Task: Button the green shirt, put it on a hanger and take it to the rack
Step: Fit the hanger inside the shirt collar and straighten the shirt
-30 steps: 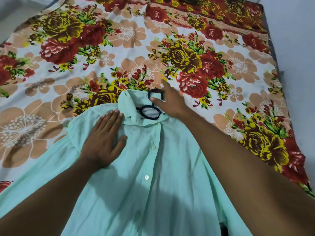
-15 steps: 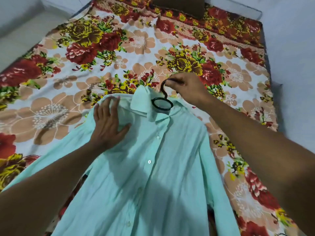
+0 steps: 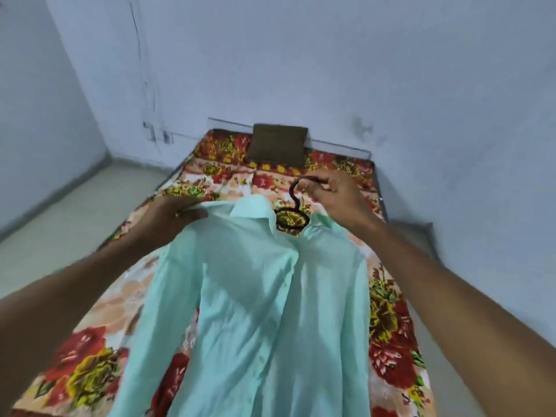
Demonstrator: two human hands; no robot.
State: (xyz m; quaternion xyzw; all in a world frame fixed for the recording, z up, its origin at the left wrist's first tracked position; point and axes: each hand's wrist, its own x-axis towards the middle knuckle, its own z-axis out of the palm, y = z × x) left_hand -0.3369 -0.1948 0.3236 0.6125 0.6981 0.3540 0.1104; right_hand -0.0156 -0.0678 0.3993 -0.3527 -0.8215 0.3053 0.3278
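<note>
The mint-green shirt (image 3: 255, 290) hangs buttoned on a black hanger (image 3: 293, 219), lifted above the bed, its sleeves drooping down. My right hand (image 3: 334, 194) grips the hanger's hook above the collar. My left hand (image 3: 173, 213) pinches the shirt's left shoulder at the seam. The hanger's arms are hidden inside the shirt; only the ring and hook show at the neck.
A floral bedsheet (image 3: 391, 341) covers the low bed beneath the shirt, with a brown pillow (image 3: 278, 144) at its far end against the blue wall (image 3: 301, 55). Pale floor (image 3: 60, 212) lies to the left. No rack is in view.
The shirt has risen off the bed on its hanger. My left hand went from pressing flat on the chest to pinching the shoulder. The view has tilted up toward the wall.
</note>
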